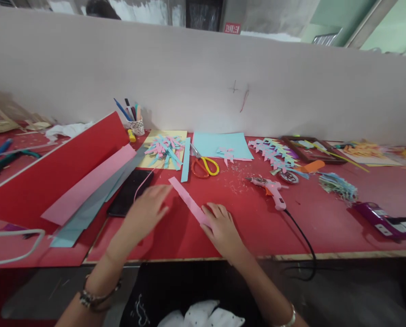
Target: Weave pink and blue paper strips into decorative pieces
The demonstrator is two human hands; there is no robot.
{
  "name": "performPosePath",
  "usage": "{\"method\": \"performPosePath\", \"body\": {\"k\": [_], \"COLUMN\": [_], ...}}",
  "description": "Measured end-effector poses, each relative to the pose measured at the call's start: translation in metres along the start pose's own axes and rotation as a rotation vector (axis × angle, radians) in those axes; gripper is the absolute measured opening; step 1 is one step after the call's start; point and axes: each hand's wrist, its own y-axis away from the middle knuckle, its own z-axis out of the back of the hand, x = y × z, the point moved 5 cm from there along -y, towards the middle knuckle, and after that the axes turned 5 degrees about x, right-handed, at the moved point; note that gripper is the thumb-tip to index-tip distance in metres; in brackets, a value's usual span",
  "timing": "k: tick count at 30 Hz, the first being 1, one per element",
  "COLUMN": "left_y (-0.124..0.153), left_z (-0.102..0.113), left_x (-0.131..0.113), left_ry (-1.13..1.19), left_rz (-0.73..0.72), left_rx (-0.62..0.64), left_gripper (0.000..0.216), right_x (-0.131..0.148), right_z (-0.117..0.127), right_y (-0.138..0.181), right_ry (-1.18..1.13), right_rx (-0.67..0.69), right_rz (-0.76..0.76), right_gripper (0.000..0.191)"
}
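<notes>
A folded-looking pink paper strip lies slantwise over the red table in front of me. My right hand grips its near end between thumb and fingers. My left hand, slightly blurred, is left of the strip with fingers stretched out and nothing in them. Beyond the strip are scissors with red and yellow handles and a narrow blue paper strip. Cut pink and blue paper pieces are heaped on a yellow sheet. A black phone-like slab lies partly behind my left forearm.
A pink glue gun with a black cord lies at the right, near a purple power strip. A red board leans at the left with long paper strips against it. Behind stand a pen cup and a white partition.
</notes>
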Motion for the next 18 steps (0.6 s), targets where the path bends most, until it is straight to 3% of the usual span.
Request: {"method": "performPosePath", "body": {"k": [3, 6, 12, 16, 18], "left_y": [-0.004, -0.008, -0.008, -0.003, -0.001], "left_z": [-0.017, -0.024, -0.020, -0.018, -0.016], "left_x": [-0.038, -0.055, -0.064, -0.066, -0.065], "left_ry": [0.056, 0.097, 0.218, 0.238, 0.278], "left_rz": [-0.226, -0.224, -0.234, -0.277, -0.288], "left_rx": [0.148, 0.228, 0.287, 0.268, 0.245], "left_gripper": [0.044, 0.037, 0.011, 0.007, 0.020], "right_x": [-0.003, -0.016, -0.028, -0.024, -0.021], "right_z": [-0.003, 0.002, 0.015, 0.017, 0.019], "right_y": [0.013, 0.022, 0.023, 0.017, 0.012], "right_ry": [0.007, -0.016, -0.143, -0.181, -0.106], "right_rx": [0.015, 0.042, 0.133, 0.119, 0.129], "right_rz": [0.095, 0.104, 0.067, 0.065, 0.098], "right_gripper": [0.034, 0.032, 0.028, 0.032, 0.033]}}
